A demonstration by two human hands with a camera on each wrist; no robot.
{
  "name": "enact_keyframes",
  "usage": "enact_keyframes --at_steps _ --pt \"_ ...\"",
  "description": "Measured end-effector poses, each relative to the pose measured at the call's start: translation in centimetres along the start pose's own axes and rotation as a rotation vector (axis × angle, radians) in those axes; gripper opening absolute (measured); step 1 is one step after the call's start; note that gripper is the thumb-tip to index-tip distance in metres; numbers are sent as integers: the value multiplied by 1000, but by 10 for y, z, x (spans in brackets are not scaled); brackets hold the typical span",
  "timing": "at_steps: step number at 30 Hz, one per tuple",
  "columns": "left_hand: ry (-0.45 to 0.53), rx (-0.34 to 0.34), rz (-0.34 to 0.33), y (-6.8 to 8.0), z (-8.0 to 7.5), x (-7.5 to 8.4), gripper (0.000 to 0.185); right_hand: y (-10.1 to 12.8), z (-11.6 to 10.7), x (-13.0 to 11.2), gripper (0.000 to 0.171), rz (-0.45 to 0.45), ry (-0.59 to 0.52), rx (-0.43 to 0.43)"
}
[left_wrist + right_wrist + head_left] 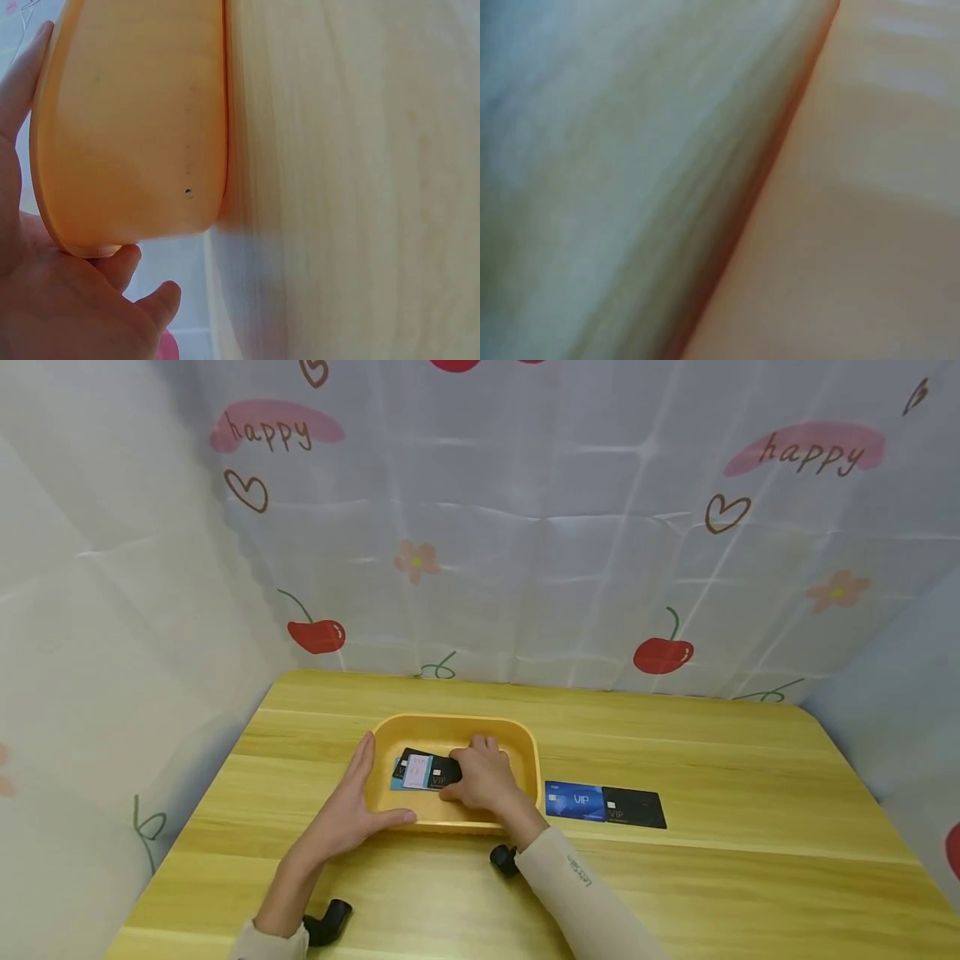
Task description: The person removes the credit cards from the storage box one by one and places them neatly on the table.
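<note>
Left hand lay straight-fingered against the yellow tray's left wall, thumb along the near rim — bracing, not gripping. Right hand reached inside, fingers curled onto the black VIP card topping a small stack; actual pinch impossible to tell. Likely risk: dragging the pink-and-white card beneath along, or nudging the tray toward the blue VIP card on the wooden table.

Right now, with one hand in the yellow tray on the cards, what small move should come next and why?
Probably lift the black card the right hand has its fingers on out of the yellow tray and lay it beside the two cards on the table. The left hand already steadies the tray.
</note>
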State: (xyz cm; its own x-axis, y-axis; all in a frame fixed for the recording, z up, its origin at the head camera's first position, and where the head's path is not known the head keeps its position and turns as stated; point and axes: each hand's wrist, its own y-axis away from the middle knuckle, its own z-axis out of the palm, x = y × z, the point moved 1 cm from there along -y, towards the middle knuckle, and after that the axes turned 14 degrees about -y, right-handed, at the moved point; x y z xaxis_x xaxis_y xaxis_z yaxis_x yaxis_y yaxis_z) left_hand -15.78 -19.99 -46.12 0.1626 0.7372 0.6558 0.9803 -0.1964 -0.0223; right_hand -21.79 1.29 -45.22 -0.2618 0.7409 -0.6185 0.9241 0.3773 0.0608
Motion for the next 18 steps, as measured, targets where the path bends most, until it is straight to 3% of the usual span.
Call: enact_keyframes --at_steps 18 --pt "-15 -8 -16 0 -1 1 125 7 -6 0 62 -70 -224 38"
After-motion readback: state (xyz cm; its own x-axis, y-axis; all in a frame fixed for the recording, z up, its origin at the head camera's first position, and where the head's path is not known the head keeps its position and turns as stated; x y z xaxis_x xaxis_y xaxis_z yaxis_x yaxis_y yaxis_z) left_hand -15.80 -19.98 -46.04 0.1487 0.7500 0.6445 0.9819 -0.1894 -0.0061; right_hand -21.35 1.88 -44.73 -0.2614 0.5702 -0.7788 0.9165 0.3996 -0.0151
